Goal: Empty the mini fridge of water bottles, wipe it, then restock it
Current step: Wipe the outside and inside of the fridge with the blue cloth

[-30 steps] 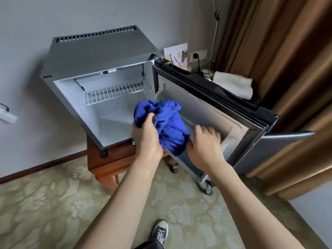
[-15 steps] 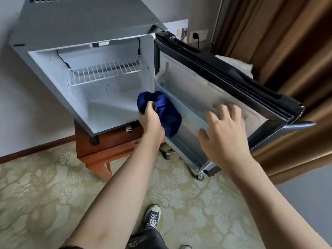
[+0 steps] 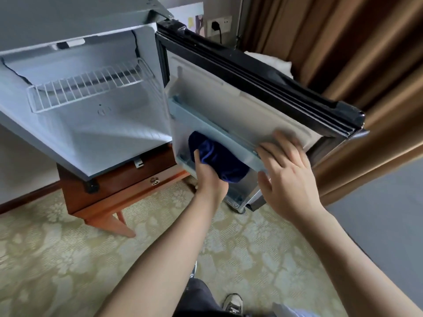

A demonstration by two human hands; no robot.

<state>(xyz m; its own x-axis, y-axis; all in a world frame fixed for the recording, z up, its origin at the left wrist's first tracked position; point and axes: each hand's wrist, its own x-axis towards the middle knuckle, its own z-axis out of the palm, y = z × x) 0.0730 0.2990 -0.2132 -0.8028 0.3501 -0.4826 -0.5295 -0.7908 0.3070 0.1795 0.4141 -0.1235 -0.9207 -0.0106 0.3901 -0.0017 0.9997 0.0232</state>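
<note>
The grey mini fridge (image 3: pixel 75 138) stands open on a wooden stand, its inside bare apart from a white wire shelf (image 3: pixel 87 88). No water bottles are in view. Its door (image 3: pixel 240 106) hangs open to the right. My left hand (image 3: pixel 206 175) grips a bunched blue cloth (image 3: pixel 219 156) and holds it inside the lower door pocket, under the pale blue door rail (image 3: pixel 212 131). My right hand (image 3: pixel 286 172) rests with spread fingers on the right end of that rail and the door's inner panel.
The wooden stand (image 3: pixel 119 186) with a drawer knob carries the fridge. Brown curtains (image 3: pixel 354 53) hang at the right. A white towel (image 3: pixel 274 61) lies behind the door, near a wall socket (image 3: pixel 218 24). Patterned carpet (image 3: pixel 57 259) covers the floor; my shoe (image 3: pixel 233 303) shows below.
My left hand has carried the blue cloth down from the fridge opening into the lower door pocket. My right hand has moved onto the door rail's right end. The view has closed in.
</note>
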